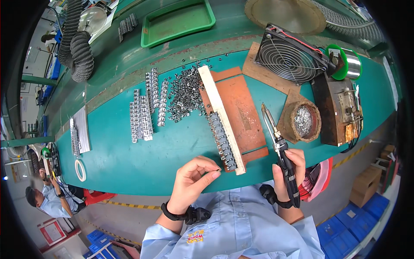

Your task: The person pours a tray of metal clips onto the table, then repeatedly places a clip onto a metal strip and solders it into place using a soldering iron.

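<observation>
My right hand (296, 166) is wrapped round the black handle of a soldering iron (282, 151). Its metal tip points up and away, beside a round pot of silvery scraps (304, 121). My left hand (194, 176) is closed in a pinch, thumb against forefinger; whatever tiny piece sits at the fingertips is too small to name. Just right of that hand lies a pale wooden strip (222, 121) with a row of dark small components (222, 141) along its left side. The strip rests partly on a reddish-brown board (241, 112). Beyond it spreads a heap of small metal parts (185, 93).
Rows of metal parts (141, 114) stand left of the heap. A black fan (291, 56), a solder wire spool (351, 63) and a dark metal box (332, 108) occupy the right. At the back are a green tray (177, 23) and a flexible duct (81, 56). Another person (51, 198) sits far left.
</observation>
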Tool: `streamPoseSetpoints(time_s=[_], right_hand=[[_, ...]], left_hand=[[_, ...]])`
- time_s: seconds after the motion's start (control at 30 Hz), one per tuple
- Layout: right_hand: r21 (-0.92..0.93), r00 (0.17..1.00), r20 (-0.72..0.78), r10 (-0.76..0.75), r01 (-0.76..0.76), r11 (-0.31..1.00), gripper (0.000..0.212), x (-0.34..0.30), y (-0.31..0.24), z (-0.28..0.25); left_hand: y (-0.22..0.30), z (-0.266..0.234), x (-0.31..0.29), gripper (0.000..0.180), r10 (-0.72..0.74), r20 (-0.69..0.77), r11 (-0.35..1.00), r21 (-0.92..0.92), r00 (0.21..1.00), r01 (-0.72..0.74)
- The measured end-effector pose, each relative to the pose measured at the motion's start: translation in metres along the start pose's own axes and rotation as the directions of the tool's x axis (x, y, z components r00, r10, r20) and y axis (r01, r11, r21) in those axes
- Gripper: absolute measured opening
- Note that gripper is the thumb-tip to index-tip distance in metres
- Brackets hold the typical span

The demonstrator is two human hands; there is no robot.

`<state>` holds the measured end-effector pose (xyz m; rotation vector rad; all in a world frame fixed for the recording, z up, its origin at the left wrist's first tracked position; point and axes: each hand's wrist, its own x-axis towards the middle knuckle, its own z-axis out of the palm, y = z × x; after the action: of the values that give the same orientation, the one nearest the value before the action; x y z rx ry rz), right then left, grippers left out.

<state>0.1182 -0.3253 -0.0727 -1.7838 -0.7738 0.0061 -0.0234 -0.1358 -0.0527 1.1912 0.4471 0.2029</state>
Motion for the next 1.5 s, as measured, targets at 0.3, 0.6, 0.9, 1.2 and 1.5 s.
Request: streamPoseSetpoints(time_s=[0.3, 0.6, 0.9, 1.2, 1.5], right_hand=[[-0.016, 0.998, -0.041, -0.039, 0.038, 0.999, 0.041, 0.003, 0.001, 0.001], [0.006, 0.999, 0.050, 0.008, -0.008, 1.000, 0.038, -0.003, 0.003, -0.002], [0.018, 0.998, 0.058, 0.031, -0.032, 0.999, 0.039, -0.003, 0.002, -0.003], [0.006, 1.000, -0.001, -0.010, 0.010, 1.000, 0.041, -0.001, 0.002, -0.001], [0.043, 0.999, 0.032, 0.009, -0.011, 0.999, 0.040, -0.002, 0.003, -0.004]], left_hand=[[0.004, 0.009, 0.005, 0.014, -0.127, -0.090, 0.992, 0.016, 0.988, 0.129], [0.003, 0.014, 0.012, 0.020, -0.162, -0.102, 0.984, -0.092, 0.981, 0.153], [0.003, 0.013, 0.015, 0.019, -0.215, -0.087, 0.969, -0.143, 0.973, 0.201], [0.004, 0.008, 0.019, 0.013, -0.340, -0.063, 0.915, -0.254, 0.938, 0.314], [0.006, 0.004, 0.022, 0.012, -0.373, -0.017, 0.876, -0.336, 0.928, 0.346]])
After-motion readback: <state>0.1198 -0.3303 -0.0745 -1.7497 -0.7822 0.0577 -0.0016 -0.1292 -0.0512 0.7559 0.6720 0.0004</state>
